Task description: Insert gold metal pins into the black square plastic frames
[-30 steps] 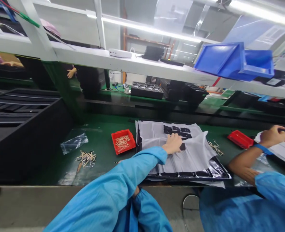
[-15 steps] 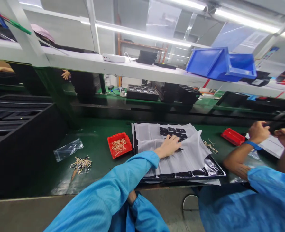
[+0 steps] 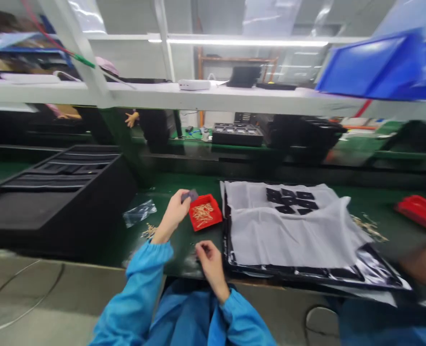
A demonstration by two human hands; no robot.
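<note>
My left hand [image 3: 175, 214] is raised over the bench, pinching a small flat dark piece [image 3: 189, 195] between thumb and fingers, just beside a red tray [image 3: 218, 218]. Thin pale strips [image 3: 202, 214] lie heaped in that tray. Nearer to me, my right hand [image 3: 210, 262] has its fingers curled together close to the bench's front edge; whatever they pinch is too small to make out. To the right, several black pieces [image 3: 288, 198] like the held one rest on a white foam sheet [image 3: 270, 235], which covers most of a black tray [image 3: 343, 274].
A large black bin with dividers [image 3: 101, 192] stands at left. Near it lie a clear plastic bag [image 3: 140, 213] and a loose pile of pale strips [image 3: 149, 231]. Another red tray [image 3: 420, 211] and a co-worker's blurred arm [image 3: 425, 262] are at right. A white shelf [image 3: 155, 96] crosses overhead.
My left hand has left the foam sheet and moved left with a dark piece in its fingers. My right hand has come up from below the bench edge. The view has swung left.
</note>
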